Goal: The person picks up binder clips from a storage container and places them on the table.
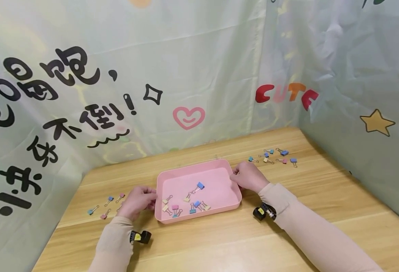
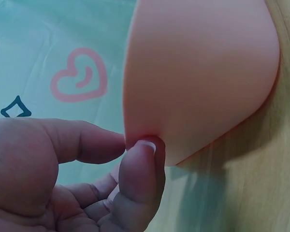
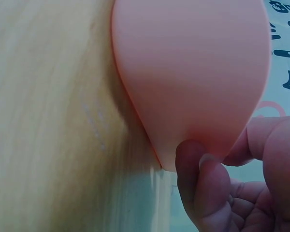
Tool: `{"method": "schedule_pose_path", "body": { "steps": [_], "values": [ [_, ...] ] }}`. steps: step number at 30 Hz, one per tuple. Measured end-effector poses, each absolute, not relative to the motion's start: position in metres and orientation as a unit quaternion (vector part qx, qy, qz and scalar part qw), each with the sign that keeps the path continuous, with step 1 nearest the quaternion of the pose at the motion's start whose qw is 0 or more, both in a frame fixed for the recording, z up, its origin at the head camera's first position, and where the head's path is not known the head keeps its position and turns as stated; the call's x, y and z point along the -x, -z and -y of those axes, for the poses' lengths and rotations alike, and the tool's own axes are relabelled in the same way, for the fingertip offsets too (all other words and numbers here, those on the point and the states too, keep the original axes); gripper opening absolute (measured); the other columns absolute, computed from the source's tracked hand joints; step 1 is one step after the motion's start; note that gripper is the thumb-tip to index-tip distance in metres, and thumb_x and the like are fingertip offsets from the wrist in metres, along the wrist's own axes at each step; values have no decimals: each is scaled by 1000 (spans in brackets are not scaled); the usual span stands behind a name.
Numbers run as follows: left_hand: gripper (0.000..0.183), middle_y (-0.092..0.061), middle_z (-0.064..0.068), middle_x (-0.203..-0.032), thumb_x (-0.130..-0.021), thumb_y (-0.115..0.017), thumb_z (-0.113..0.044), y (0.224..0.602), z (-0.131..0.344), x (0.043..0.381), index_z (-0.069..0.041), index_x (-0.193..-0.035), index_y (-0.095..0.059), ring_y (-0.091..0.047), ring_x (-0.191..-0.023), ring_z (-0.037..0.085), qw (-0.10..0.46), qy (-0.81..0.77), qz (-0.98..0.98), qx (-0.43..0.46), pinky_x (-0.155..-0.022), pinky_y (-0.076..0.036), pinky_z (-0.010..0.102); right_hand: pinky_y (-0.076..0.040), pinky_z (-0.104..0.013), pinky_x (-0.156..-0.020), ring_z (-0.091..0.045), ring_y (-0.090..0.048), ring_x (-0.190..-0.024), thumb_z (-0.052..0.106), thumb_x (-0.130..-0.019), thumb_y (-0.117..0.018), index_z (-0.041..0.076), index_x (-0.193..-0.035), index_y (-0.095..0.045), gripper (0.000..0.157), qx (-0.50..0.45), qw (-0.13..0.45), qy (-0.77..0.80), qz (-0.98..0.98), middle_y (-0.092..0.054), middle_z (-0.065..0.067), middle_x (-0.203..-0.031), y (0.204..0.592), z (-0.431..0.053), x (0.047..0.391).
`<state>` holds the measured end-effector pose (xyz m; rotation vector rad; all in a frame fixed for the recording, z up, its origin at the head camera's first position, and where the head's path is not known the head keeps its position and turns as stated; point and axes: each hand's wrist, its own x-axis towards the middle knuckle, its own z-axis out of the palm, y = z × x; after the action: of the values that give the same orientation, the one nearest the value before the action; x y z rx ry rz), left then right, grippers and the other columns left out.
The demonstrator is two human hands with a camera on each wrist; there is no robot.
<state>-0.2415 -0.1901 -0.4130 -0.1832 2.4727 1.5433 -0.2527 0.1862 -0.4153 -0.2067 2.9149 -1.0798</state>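
A shallow pink tray [image 1: 216,187] stands on the wooden table with several small binder clips [image 1: 175,207] in it, most of them near its front wall. At its left end my left hand [image 1: 138,202] pinches the side wall between thumb and finger, seen close up against the wall [image 2: 198,72] in the left wrist view. My right hand [image 1: 251,177] grips the opposite end the same way; the right wrist view shows a thumb and finger on that wall [image 3: 193,72].
More binder clips lie on the table [image 1: 213,249] in two groups: several at the left [image 1: 104,214], partly behind my left hand, and several at the back right [image 1: 283,152]. Printed curtains [image 1: 219,75] close off the back and sides.
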Motion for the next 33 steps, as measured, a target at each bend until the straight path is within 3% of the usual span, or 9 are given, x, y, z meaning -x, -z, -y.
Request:
{"method": "schedule_pose_path", "body": {
  "steps": [11, 16, 20, 27, 33],
  "values": [
    [17, -63, 17, -85, -87, -61, -1, 416, 195, 240, 8, -101, -61, -60, -66, 19, 109, -532, -836, 76, -58, -54, 28, -38, -26, -46, -14, -50, -43, 17, -88, -58, 13, -58, -52, 30, 64, 24, 349, -935, -48, 2, -47, 416, -181, 252],
    [16, -63, 16, -86, -87, -62, -3, 419, 193, 241, 7, -100, -62, -60, -67, 19, 104, -529, -839, 74, -60, -55, 29, -49, -28, -54, -14, -60, -53, 19, -88, -57, 8, -80, -69, 19, 65, 39, 353, -933, -63, -1, -61, 408, -190, 252],
    [15, -63, 15, -85, -87, -62, -4, 419, 190, 242, 6, -99, -63, -60, -66, 19, 106, -528, -841, 60, -60, -54, 30, -52, -31, -60, -20, -66, -63, 20, -90, -56, 3, -98, -71, 23, 59, 36, 353, -933, -69, -7, -75, 394, -205, 254],
    [15, -63, 16, -86, -87, -62, -3, 417, 192, 242, 6, -100, -63, -60, -68, 20, 104, -519, -845, 69, -60, -54, 30, -48, -34, -63, -18, -59, -67, 24, -91, -58, 7, -97, -71, 22, 90, -1, 304, -948, -69, -6, -85, 369, -215, 268],
    [17, -63, 16, -87, -87, -62, -3, 416, 193, 243, 6, -101, -63, -61, -68, 20, 103, -519, -846, 64, -61, -55, 30, -50, -41, -79, -21, -62, -88, 27, -90, -64, 3, -108, -68, 30, 151, -30, 276, -949, -68, -8, -98, 365, -214, 285]
  ]
}}
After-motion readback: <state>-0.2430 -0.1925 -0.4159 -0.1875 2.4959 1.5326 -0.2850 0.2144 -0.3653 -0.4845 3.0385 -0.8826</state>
